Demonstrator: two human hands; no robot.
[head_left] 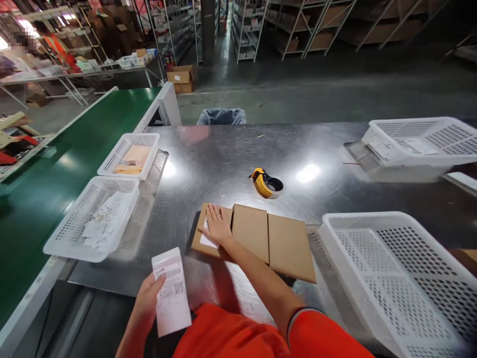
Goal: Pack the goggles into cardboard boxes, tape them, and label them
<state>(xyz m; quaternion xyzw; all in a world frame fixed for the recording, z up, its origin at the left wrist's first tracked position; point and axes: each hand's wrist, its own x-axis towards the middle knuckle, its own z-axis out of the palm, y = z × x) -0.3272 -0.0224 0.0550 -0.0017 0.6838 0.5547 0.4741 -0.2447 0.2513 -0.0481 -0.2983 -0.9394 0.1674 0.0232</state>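
Observation:
My left hand (149,293) grips a stack of white shipping labels (173,298) with printed text and a square code, thumb on top, left of the boxes. My right hand (217,226) lies flat with fingers stretched out on the leftmost cardboard box (199,238). Under its palm, a white label (207,237) shows in part on that box. Two more brown boxes, a middle box (250,231) and a right box (290,243), stand in a row beside it. My right forearm passes in front of the middle box's lower part.
A yellow tape dispenser (266,184) lies beyond the boxes on the metal table (208,149). White baskets stand left, one with papers (93,219), one with pinkish slips (128,156). At right are a large basket (372,258) and another basket (421,141). A green conveyor (82,134) runs along the left.

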